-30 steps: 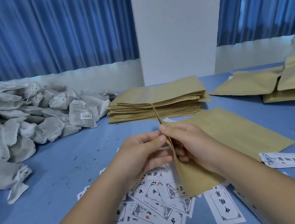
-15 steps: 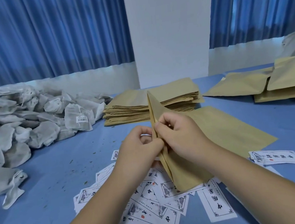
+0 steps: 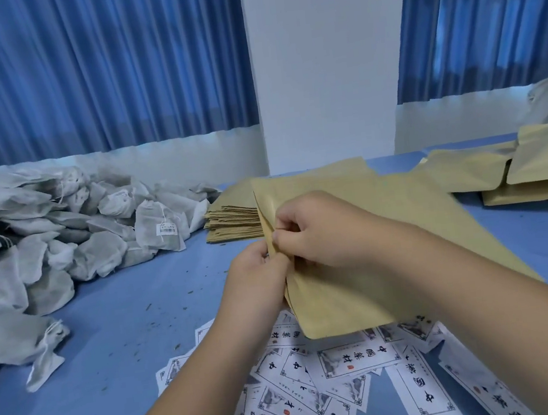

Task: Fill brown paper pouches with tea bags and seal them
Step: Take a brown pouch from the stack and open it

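Pinching pouch [image 3: 402,198] edge, left hand [image 3: 257,278] and right hand [image 3: 320,232]; stack [image 3: 232,219] half hidden behind.

The blue desk [image 3: 115,330] is carrying it all. A heap of tea bags [image 3: 62,240] is lying well to the left of the left hand [image 3: 257,278]. A flat pouch stack [image 3: 233,222] is sitting just beyond that hand. Printed labels [image 3: 322,391] are lying scattered and overlapping beneath both wrists, nearer than the right hand [image 3: 324,232]. Other pouches [image 3: 537,168] are lying overlapped far to its right. Dark crumbs [image 3: 148,307] are dotting the bare top left of the left hand.
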The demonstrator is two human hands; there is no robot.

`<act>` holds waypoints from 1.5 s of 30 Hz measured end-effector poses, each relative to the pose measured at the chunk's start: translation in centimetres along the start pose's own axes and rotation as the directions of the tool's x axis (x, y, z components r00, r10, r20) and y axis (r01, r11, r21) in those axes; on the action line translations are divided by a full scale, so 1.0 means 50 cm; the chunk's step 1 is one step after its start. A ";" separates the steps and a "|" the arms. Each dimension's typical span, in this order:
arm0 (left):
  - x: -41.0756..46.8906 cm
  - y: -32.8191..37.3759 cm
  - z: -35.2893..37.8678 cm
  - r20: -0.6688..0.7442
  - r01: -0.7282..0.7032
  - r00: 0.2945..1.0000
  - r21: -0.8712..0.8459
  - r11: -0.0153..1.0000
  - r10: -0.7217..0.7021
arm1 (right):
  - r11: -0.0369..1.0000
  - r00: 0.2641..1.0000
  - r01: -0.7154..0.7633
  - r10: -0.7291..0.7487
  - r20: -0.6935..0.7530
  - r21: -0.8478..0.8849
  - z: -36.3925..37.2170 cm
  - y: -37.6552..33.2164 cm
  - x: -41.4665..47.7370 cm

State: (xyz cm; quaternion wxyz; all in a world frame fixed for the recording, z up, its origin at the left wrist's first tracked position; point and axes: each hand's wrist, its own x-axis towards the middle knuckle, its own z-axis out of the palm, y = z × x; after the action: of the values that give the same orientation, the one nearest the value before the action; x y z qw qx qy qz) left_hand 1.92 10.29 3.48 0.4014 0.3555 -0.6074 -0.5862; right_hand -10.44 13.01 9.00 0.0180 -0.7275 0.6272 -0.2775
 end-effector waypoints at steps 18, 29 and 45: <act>0.019 0.007 -0.038 0.070 0.040 0.997 -0.226 0.973 -0.025 | 0.911 0.979 -0.192 0.151 0.138 0.364 0.022 0.000 0.041; 0.015 0.001 -0.038 0.131 0.046 0.991 -0.108 0.993 -0.031 | 0.981 0.991 -0.095 0.110 -0.081 0.170 0.041 -0.008 0.029; 0.002 0.009 -0.013 0.134 0.009 0.990 -0.288 0.958 0.031 | 0.955 0.972 -0.058 0.121 0.202 -0.291 -0.029 -0.065 0.035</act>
State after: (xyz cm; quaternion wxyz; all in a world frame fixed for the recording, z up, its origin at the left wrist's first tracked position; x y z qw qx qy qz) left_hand 2.51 9.96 3.93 0.4094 0.2485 -0.5439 -0.6891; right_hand -8.01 12.57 12.10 -0.0054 -0.7193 0.6871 -0.1025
